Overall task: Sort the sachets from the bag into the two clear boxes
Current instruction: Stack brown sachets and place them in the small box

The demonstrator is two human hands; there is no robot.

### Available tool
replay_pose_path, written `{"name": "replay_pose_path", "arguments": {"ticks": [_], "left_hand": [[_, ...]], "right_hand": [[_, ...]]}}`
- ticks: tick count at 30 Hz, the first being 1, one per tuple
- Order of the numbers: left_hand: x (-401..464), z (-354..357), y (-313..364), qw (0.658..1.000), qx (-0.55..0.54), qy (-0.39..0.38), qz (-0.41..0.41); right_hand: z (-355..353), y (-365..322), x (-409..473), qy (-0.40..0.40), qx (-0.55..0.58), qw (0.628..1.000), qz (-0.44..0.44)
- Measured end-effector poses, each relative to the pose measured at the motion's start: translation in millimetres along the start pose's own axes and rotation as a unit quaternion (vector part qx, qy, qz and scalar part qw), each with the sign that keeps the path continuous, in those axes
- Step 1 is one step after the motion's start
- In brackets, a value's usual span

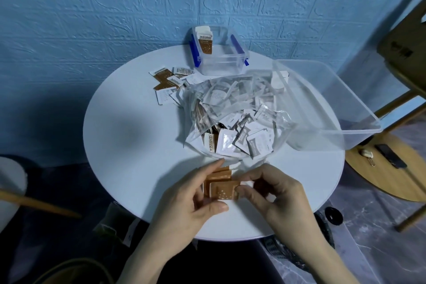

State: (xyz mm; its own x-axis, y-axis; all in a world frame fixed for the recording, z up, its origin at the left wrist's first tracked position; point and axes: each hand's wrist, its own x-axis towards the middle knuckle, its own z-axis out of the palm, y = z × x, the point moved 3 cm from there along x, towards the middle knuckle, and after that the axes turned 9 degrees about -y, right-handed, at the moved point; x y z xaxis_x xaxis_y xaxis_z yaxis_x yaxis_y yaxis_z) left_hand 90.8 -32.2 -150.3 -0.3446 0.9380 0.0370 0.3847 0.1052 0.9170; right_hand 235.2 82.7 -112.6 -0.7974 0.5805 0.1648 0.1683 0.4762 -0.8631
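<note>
The small stack of brown sachets point(220, 185) sits at about six o'clock on the round white table point(138, 168), held between both hands just above the surface. They look like thin, light paper packets, flat and fairly stiff at the sealed edges but slick against one another, so a stack will likely fan or slide unless it is pinched across its faces near the edges. The left hand point(196, 205) curls around the stack's left side, thumb beneath and fingers over the top; the right hand point(272, 193) pinches the right edge between thumb and forefinger. Just beyond, at the table's centre, the clear bag point(235, 117) lies open and crumpled, full of mixed white and brown packets. At twelve o'clock stands the small clear box point(219, 57) with blue clips, a few brown packets upright inside; at two o'clock the large clear box point(327, 104) overhangs the rim. Loose sachets point(170, 80) lie at eleven o'clock.
</note>
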Motion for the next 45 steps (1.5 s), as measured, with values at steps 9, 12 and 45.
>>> {"name": "replay_pose_path", "arguments": {"ticks": [9, 12, 45], "left_hand": [[-1.8, 4.2, 0.5, 0.995, -0.007, 0.084, 0.043], [-1.5, 4.5, 2.5, 0.995, 0.039, 0.076, 0.050], [-0.7, 4.5, 2.8, 0.995, 0.055, 0.076, 0.025]], "right_hand": [[-38.1, 17.5, 0.0, 0.095, -0.137, 0.984, 0.064], [-43.9, 22.0, -0.1, 0.062, -0.190, 0.974, 0.111], [-42.5, 23.0, 2.4, 0.022, 0.114, 0.992, 0.050]]}}
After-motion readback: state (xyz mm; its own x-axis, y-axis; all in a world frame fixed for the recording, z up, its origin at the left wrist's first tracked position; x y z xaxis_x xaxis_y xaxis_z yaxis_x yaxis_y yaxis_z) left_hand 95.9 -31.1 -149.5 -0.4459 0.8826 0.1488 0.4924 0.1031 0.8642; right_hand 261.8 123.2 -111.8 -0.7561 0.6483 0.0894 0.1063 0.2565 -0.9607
